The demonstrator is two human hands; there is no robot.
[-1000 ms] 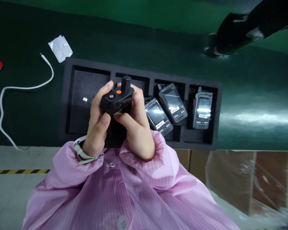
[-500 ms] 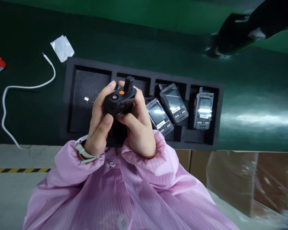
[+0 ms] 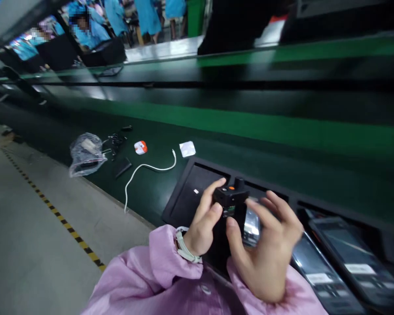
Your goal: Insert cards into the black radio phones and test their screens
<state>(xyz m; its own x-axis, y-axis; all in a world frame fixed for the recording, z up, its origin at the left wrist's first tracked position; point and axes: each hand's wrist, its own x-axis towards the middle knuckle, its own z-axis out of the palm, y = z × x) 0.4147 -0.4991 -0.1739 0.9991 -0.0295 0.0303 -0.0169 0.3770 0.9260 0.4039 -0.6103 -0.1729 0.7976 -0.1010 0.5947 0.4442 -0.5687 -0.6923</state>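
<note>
Left hand (image 3: pixel 202 227) pinches a black device (image 3: pixel 230 197) near the counter's (image 3: pixel 154 188) front edge; right hand (image 3: pixel 269 251) spreads fingers (image 3: pixel 263 213) alongside, contact unclear.

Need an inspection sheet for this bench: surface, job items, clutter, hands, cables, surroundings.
Surface: dark green bench bearing a black tray.
Job's things: black handheld device with orange button, held up over the tray; at least two screened devices at right, white-labelled.
Clutter: clear plastic bag, red-and-white item, white packet, black block; white chip in tray's left compartment.
Left hand: grips device.
Right hand: fingers spread beside device; contact unclear.
Cables: white cable curved on bench; dark cords beside bag.
Surroundings: people in blue beyond; yellow-black floor stripe.
</note>
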